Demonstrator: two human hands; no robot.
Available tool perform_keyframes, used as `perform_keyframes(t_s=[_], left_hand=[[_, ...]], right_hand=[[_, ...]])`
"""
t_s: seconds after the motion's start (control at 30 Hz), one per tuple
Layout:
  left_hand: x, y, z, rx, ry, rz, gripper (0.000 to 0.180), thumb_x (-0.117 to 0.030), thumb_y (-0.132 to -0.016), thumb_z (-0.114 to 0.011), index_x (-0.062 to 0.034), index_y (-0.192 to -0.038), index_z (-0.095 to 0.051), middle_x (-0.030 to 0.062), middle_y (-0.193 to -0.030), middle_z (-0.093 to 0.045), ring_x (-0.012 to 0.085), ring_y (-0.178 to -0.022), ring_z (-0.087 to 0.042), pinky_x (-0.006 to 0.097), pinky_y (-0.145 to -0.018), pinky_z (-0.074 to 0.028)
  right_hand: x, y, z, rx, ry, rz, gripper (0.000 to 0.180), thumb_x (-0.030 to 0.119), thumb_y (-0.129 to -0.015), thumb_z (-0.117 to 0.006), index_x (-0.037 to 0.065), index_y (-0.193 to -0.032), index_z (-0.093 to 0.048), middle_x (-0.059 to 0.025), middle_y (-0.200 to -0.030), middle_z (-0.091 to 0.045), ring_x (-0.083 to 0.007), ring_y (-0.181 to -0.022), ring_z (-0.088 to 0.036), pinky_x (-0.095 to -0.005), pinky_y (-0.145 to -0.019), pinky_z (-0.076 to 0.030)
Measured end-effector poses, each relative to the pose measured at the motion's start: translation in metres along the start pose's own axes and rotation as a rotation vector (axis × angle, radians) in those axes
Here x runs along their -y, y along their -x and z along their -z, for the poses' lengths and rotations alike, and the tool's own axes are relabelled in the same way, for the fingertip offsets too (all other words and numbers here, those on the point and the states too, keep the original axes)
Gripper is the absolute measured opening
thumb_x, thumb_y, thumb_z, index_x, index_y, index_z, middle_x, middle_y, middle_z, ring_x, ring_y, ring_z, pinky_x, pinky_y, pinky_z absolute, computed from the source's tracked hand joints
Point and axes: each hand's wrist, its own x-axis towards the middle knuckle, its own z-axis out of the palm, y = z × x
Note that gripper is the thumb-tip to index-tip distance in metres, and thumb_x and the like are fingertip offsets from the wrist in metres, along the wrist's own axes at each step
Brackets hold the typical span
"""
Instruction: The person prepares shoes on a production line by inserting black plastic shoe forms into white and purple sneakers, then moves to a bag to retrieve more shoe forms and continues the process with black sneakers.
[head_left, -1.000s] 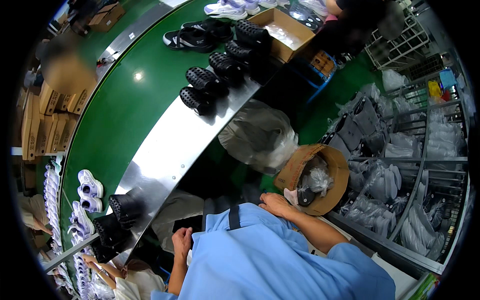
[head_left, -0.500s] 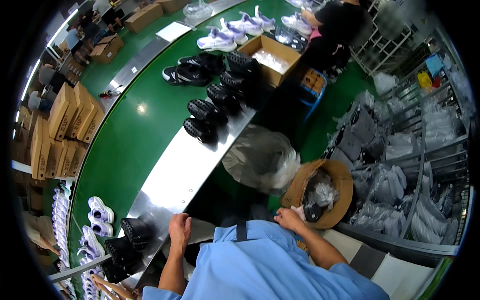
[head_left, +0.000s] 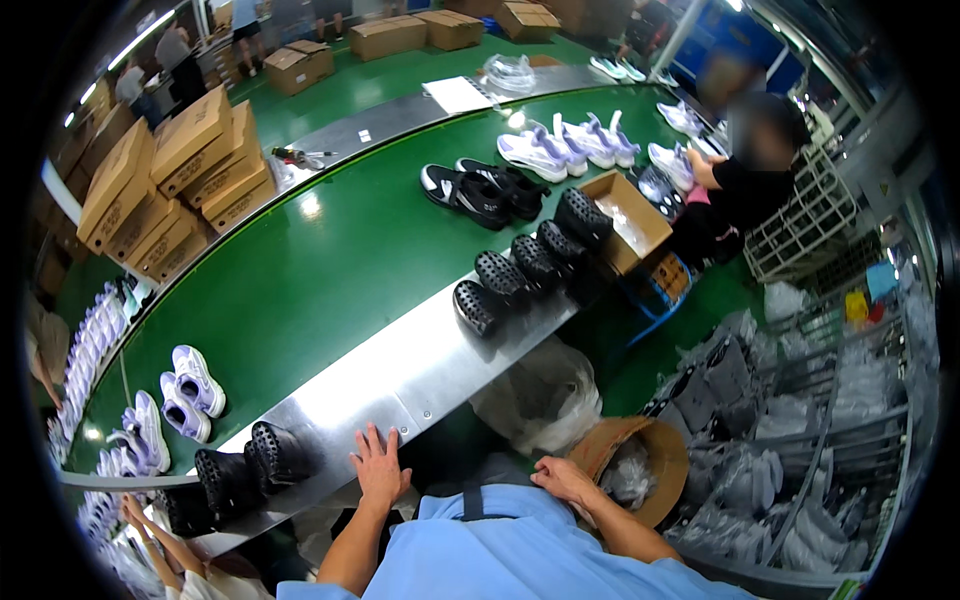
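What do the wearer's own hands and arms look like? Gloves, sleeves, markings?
Left hand and right hand: no gloves; no watch or ring that I can make out. Forearms bare. Short-sleeved light blue top with a dark strip down its front.

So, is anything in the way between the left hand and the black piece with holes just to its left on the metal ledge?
Nothing visible: between the left hand and that black piece, only the surface of the metal ledge shows.
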Motion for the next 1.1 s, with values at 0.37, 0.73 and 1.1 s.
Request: perform_keyframes(t_s=[0.37,0.73,1.1], left_hand=[[0.002,-0.006,0.014,0.052,0.126,0.083,0.092,-0.035,-0.076,-0.084,-0.0236,-0.157,-0.042,0.0206,-0.169,-0.020,0.0471,-0.155,-0.018,0.069,-0.117,-0.026],[0.013,-0.005,0.030,0.083,0.236,0.081,0.081,-0.023,-0.080,-0.081,-0.0218,-0.154,-0.047,0.0134,-0.171,-0.019,0.0394,-0.158,-0.016,0.063,-0.122,-0.026],[0.028,0.009,-0.010,-0.260,0.763,0.214,0.043,-0.017,-0.088,-0.073,-0.0074,-0.129,-0.068,0.0180,-0.133,-0.066,0.0337,-0.128,-0.061,0.047,-0.106,-0.049]], right_hand=[[0.209,-0.293,0.267,-0.463,0.341,0.732,0.056,0.029,-0.080,-0.080,0.006,-0.127,-0.061,-0.0233,-0.123,-0.064,-0.0406,-0.117,-0.060,-0.0492,-0.100,-0.049],[0.286,-0.472,0.299,-0.503,0.831,0.715,0.059,0.035,-0.086,-0.078,0.007,-0.135,-0.058,-0.0257,-0.122,-0.067,-0.0386,-0.112,-0.068,-0.0474,-0.096,-0.055],[0.175,-0.144,0.047,1.058,0.725,0.605,0.038,0.026,-0.092,-0.075,-0.001,-0.118,-0.066,-0.0178,-0.104,-0.072,-0.0326,-0.097,-0.071,-0.0403,-0.082,-0.055]])
